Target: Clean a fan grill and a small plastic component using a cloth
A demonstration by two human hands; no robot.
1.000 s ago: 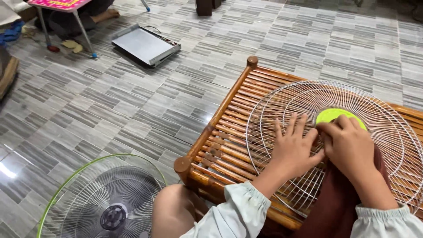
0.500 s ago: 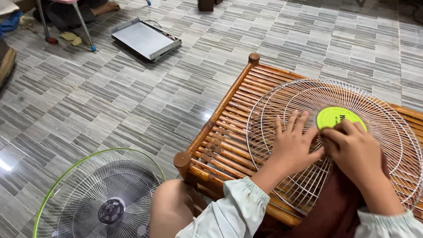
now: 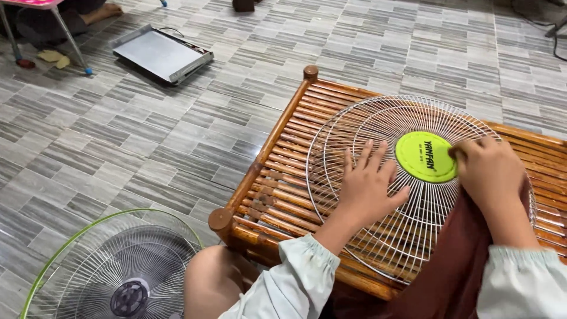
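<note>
The left hand (image 3: 367, 188) has its fingers (image 3: 372, 155) spread wide and flat on the wire fan guard (image 3: 354, 127), just left of the guard's lime-green centre disc (image 3: 425, 156). The right hand (image 3: 491, 171) has its fingers curled narrow at the disc's right edge, touching it; whether they pinch anything I cannot tell. The guard lies right of centre in the frame on a bamboo-slat worktop (image 3: 283, 147). A second fan (image 3: 112, 266), green-rimmed, lies on the tiled floor at lower left; a grey metal tray (image 3: 160, 53) sits upper left.

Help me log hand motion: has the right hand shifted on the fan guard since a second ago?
Yes. The right hand slid rightward off the green centre disc, now gripping near its right edge.
</note>
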